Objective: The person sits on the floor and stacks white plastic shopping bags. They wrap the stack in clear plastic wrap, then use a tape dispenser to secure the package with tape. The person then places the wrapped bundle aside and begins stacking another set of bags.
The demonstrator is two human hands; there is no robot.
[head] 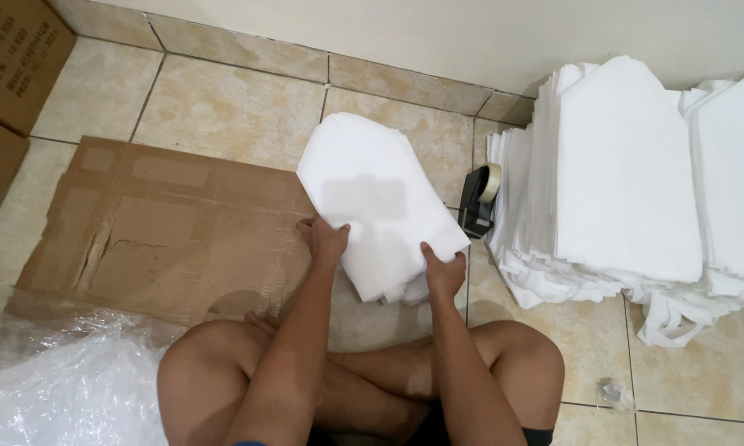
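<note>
Two hands on one bundle of white fabric bags (370, 206), centre of frame, resting on tile floor (223, 107) and edge of flattened cardboard (157, 231). Left hand (326, 241) clamped over near-left edge, fingers curled; right hand (444, 271) pinching near-right corner. Judged soft, light, limp, slightly slippery between layers; best gripped at folded edges, both sides. Taller white stacks (628, 182) at right, tape dispenser (479, 198) between, crinkled clear plastic (58, 388) lower left.

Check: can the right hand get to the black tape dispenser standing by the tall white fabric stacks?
Probably yes. The right hand grips the white folded fabric bundle, and the black tape dispenser stands just beyond it on bare tile with nothing between. It would have to let go first.
</note>
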